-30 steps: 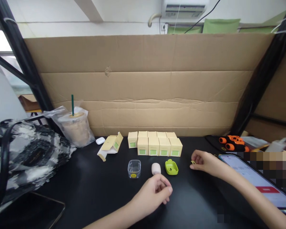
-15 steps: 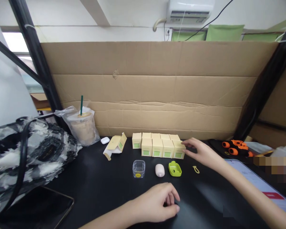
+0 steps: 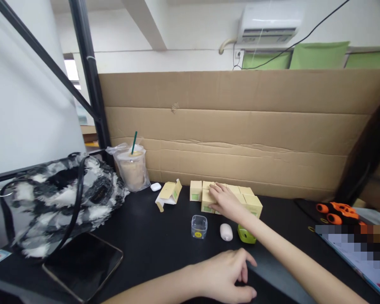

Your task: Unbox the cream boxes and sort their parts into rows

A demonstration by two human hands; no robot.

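Right hand [image 3: 225, 202] spread flat on the little yellow boxes [image 3: 228, 197] behind the clear cup [image 3: 199, 226], gripping none, left hand [image 3: 228, 276] loosely curled and empty nearer; probably light, easily crushed, best pinched by the sides.

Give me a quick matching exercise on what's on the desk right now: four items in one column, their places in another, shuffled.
Items:
1. right hand
2. left hand
3. clear cup
4. iced drink

Places:
A. far left of the desk, beside the furry bag
B. resting on the row of yellow boxes
C. flat on the near edge of the black desk
D. left of the pink case

Pairs: 1-B, 2-C, 3-D, 4-A
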